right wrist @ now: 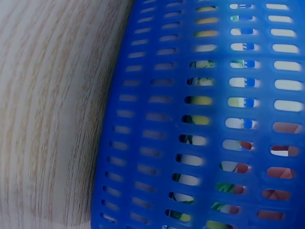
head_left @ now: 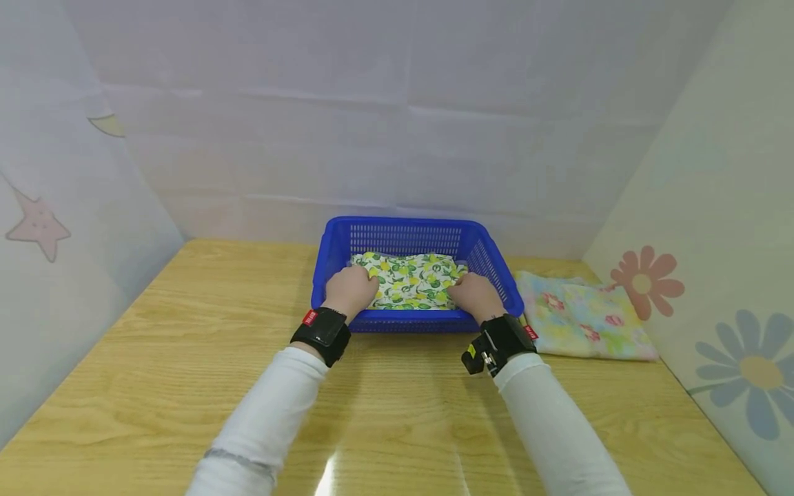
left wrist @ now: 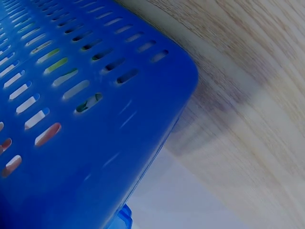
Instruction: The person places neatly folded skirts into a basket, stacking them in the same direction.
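A cloth with a lemon-and-leaf print (head_left: 412,281) lies inside a blue plastic basket (head_left: 409,321) in the head view. At the cloth's left side my left hand (head_left: 351,289) reaches over the front rim, fingers curled, and grips the edge. Opposite it, my right hand (head_left: 476,295) holds the right side in the same way. The fingertips of both are hidden below the hands. Through the slots of the basket wall (left wrist: 119,124), the left wrist view gives glimpses of skin and print. Parts of my right fingers (right wrist: 280,172) show through slots in the right wrist view.
To the right of the basket, a folded pastel floral cloth (head_left: 583,320) lies flat on the wooden table (head_left: 397,413). Pale fabric walls (head_left: 384,138) stand behind and at both sides, with the basket close to the back one.
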### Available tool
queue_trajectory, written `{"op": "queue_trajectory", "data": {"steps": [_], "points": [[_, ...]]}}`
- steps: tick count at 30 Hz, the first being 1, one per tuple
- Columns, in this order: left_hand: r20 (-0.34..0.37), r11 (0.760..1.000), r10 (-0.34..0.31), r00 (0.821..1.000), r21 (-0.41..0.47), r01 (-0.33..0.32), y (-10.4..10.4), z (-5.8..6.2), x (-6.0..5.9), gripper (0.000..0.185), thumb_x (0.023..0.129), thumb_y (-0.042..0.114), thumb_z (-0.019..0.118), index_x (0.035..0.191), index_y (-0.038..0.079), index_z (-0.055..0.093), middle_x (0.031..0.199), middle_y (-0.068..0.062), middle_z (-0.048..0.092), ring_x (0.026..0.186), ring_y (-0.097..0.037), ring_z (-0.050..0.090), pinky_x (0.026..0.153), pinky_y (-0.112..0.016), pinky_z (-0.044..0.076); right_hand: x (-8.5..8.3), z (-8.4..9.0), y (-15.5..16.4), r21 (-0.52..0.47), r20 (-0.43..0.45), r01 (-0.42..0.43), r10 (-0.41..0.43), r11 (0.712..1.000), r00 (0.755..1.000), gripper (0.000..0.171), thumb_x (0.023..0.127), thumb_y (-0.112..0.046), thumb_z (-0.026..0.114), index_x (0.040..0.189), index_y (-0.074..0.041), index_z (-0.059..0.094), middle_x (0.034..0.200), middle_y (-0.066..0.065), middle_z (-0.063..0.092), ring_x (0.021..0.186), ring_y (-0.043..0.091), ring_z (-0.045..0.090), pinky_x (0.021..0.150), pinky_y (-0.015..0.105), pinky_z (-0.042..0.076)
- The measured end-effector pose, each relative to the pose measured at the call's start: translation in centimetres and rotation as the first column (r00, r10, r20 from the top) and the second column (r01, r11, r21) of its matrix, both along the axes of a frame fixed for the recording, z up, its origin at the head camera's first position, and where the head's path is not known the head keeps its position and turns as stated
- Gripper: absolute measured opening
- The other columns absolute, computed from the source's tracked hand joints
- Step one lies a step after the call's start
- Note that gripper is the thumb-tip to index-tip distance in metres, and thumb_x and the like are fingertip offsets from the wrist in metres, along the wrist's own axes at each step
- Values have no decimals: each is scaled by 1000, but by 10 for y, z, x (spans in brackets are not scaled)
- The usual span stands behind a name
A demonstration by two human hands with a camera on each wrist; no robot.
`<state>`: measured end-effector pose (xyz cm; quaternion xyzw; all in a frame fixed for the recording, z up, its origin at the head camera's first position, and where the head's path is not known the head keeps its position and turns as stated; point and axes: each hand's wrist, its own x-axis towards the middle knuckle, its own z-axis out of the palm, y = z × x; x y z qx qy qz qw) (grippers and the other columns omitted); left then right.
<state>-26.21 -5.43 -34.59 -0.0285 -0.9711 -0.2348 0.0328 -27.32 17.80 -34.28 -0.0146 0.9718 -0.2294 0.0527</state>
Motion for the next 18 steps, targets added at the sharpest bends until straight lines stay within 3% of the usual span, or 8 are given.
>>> {"op": "queue_trajectory", "data": {"steps": [6,11,15,18], "points": [[54,1000,21,998,-6,-20,1,5,2,43,96,26,43,54,15,38,52,3,34,48,-15,38,42,-26,29,-1,2,-1,-6,44,0,0,1000,999,41,93,-23,48,54,-15,38,50,-3,32,46,14,28,52,29,28],[31,1000,16,999,16,-16,0,8,3,43,94,24,43,53,15,36,51,3,33,46,-13,33,41,-24,25,-1,4,0,8,56,-9,8,1000,998,42,95,-27,45,56,-15,35,53,-3,28,49,14,29,55,29,28],[-56,996,9,998,86,-5,-2,8,1,44,94,21,42,51,16,32,47,5,29,42,-10,24,40,-22,16,1,5,0,-20,-13,-10,10,1000,1000,44,97,-27,45,57,-15,32,53,-3,25,48,13,26,53,29,25],[-127,989,16,992,147,2,-4,7,0,41,94,18,42,54,15,32,47,4,30,40,-11,26,41,-22,14,4,2,-1,-116,-145,4,-21,993,989,43,99,-25,44,58,-15,32,54,-2,24,50,15,23,52,29,22]]}}
